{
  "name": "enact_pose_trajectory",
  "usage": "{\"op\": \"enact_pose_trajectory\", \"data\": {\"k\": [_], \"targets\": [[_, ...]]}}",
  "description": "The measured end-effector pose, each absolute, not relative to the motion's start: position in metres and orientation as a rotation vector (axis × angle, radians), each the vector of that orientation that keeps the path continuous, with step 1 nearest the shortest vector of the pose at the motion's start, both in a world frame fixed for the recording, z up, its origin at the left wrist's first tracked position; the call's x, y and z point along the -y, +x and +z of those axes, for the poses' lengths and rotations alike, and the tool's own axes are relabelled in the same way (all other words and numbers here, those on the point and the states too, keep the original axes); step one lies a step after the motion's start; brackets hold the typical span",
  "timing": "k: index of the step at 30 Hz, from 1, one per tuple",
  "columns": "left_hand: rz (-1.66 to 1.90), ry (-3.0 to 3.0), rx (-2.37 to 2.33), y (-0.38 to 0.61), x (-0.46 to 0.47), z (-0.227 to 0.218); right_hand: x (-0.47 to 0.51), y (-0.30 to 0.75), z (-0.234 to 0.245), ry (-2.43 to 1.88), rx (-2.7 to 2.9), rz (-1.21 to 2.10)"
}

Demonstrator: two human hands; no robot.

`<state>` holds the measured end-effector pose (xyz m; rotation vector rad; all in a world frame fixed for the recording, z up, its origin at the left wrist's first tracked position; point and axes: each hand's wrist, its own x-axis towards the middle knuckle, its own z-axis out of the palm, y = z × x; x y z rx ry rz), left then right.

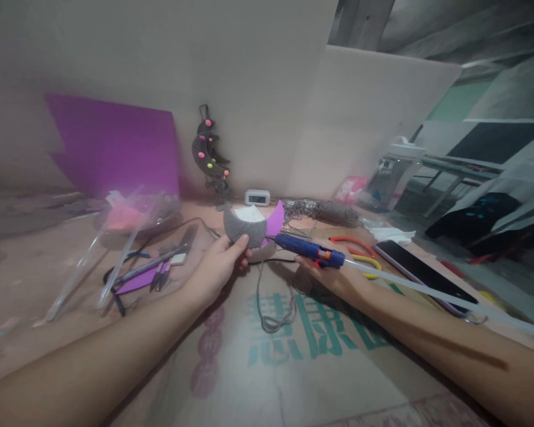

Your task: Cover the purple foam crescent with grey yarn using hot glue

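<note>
above cardboard (231, 385), left hand (226, 260) pinches a grey-wrapped crescent (254, 231); right hand (331, 277) grips a glue gun (299, 245).

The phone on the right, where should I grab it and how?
I'd pinch the phone by its two long edges near the far end, coming from above. It lies flat, screen up, so those thin sides are probably easiest to grip, while the glue gun's pale stick crosses the view of its near end.
</note>
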<state>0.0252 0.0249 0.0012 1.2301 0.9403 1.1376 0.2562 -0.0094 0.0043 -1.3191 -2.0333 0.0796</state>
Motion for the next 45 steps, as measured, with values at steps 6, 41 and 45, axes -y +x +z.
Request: {"op": "enact_pose_trajectory", "data": {"k": [6,41,45], "targets": [[1.146,1.186,-0.94,0.024,-0.025,0.003,0.017,0.255,0.01,-1.344,2.033,-0.127],[1.01,1.57,-0.949,0.026,-0.014,0.009,-0.058,0.275,0.063,-1.623,1.768,0.291],[1.003,1.573,-0.966,0.026,-0.017,0.006,-0.098,0.261,0.06,-1.653,1.773,0.332]]}}
